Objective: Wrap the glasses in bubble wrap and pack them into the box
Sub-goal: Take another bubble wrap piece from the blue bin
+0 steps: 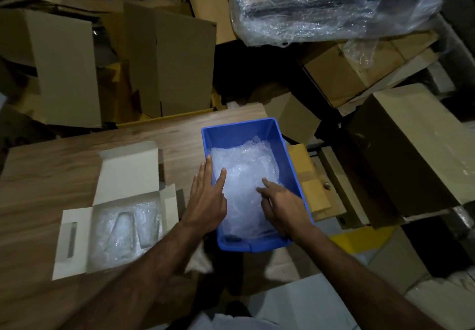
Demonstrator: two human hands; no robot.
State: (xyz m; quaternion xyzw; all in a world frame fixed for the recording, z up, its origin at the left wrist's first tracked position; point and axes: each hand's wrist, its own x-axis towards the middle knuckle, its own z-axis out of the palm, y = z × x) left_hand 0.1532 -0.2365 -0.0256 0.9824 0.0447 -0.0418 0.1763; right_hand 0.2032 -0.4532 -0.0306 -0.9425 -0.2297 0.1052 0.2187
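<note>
My left hand (205, 201) lies with fingers straight and spread over the near-left rim of the blue bin (282, 147), while my right hand (280, 203) points its fingers loosely into the bubble wrap (244, 175) heaped inside. Two wrapped glasses (128, 224) already lie in the open box (77, 239) on the table (51, 165). I judge the risk is dragging up a tangled wad, or tipping the bin over the table edge it overhangs.

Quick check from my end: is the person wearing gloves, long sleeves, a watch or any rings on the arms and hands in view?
No. The left hand and right hand are both bare, without gloves. Both forearms are uncovered as far as the frame shows, so no sleeve cuffs appear. No watch, wristband or ring is visible, though the light is dim.
</note>
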